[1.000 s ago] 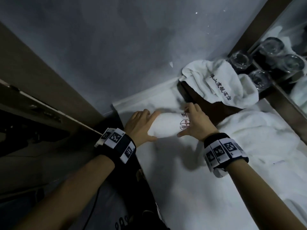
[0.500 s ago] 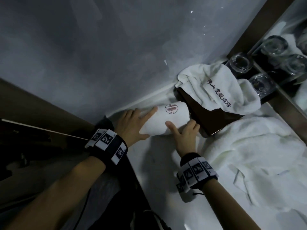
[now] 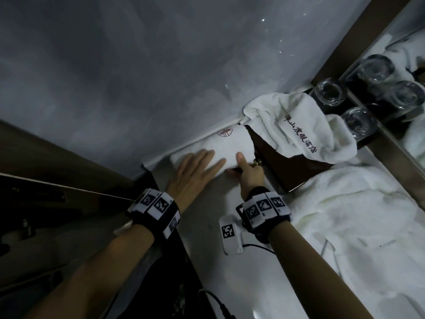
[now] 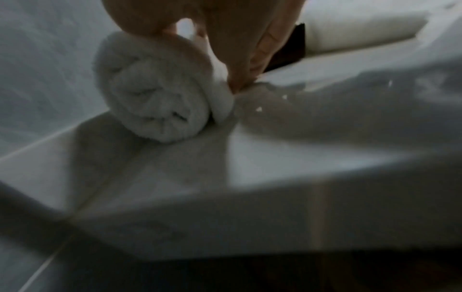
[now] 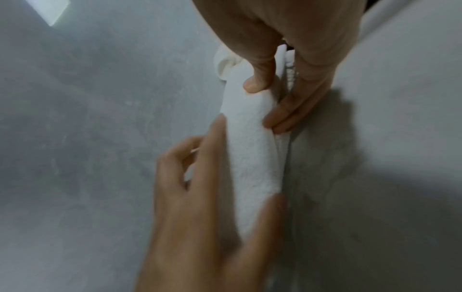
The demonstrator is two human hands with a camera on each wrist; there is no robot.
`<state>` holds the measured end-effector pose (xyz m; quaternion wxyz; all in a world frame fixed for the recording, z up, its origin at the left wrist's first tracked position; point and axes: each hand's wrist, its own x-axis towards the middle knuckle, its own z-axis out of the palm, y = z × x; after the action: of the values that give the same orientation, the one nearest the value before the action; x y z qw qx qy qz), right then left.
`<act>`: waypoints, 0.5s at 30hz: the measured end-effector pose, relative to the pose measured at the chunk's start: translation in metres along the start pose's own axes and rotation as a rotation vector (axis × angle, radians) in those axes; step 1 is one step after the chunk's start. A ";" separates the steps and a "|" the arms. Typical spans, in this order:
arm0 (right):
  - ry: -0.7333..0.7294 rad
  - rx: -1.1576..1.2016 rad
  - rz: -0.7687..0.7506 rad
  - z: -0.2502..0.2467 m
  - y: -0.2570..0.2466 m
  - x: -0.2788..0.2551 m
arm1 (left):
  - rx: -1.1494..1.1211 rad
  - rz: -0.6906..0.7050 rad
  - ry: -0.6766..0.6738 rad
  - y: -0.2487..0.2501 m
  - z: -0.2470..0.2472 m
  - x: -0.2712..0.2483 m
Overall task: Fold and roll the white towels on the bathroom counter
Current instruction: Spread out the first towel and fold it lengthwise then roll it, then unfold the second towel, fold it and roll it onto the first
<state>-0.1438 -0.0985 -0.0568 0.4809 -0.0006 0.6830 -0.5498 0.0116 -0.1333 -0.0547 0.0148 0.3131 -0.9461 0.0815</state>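
Note:
A white rolled towel [image 3: 227, 146] with a red emblem lies on the counter [image 3: 232, 286], close against the grey wall. My left hand [image 3: 195, 173] lies on top of its left part with straight fingers. My right hand [image 3: 247, 169] pinches the roll's right part, thumb on top and fingers tucked along the near side. The left wrist view shows the roll's spiral end [image 4: 155, 98] under my fingers [image 4: 232, 43]. Seen from the right wrist, the roll [image 5: 252, 158] runs between my right thumb [image 5: 260, 79] and my left hand [image 5: 212, 197].
A second towel [image 3: 299, 125] with dark lettering drapes over a dark box [image 3: 287, 171] right of the roll. A large crumpled towel [image 3: 356, 215] covers the counter's right side. Glasses [image 3: 328, 90] stand by the mirror [image 3: 414, 134]. The counter's front edge drops off at left.
The roll has moved away from me to the wall, both hands following. My right hand shifted from lying over the roll to pinching it, thumb on top.

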 end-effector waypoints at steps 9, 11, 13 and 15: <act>-0.070 0.146 0.013 -0.003 0.000 -0.005 | 0.158 0.063 -0.020 0.003 0.009 0.001; -0.080 0.002 -0.055 -0.010 0.004 -0.008 | 0.141 0.045 -0.029 0.008 0.005 0.001; -0.090 -0.117 -0.138 -0.022 0.006 -0.014 | 0.115 0.030 -0.037 0.014 -0.001 -0.001; -0.111 -0.257 -0.237 -0.039 0.005 -0.023 | 0.089 0.017 -0.061 0.021 -0.010 -0.003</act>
<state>-0.1540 -0.0547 -0.0482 0.4458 -0.1728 0.7153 -0.5097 0.0012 -0.1134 -0.0479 -0.0288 0.3076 -0.9442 0.1138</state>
